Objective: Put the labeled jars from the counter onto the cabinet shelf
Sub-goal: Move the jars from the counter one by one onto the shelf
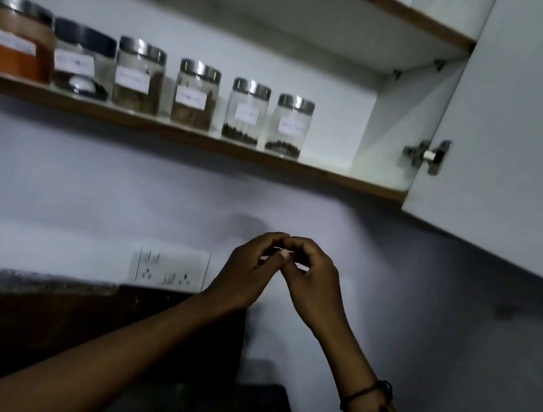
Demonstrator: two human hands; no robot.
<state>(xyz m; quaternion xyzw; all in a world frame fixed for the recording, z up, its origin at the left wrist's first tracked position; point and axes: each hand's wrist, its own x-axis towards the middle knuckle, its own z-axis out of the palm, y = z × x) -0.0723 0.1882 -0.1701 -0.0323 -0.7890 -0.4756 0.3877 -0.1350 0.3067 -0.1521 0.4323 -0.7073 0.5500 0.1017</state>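
Several labeled jars stand in a row on the cabinet shelf. From the left: an orange-spice jar, a black-lidded jar, two jars of brown spice, and two nearly empty jars with dark seeds. Below the shelf, my left hand and my right hand meet in front of the wall, fingers curled and fingertips touching. Neither hand holds a jar. No jar is visible on the counter.
The open cabinet door hangs at the right with its hinge showing. A switch and socket panel is on the wall. A dark stone counter edge runs at lower left. An upper shelf sits above.
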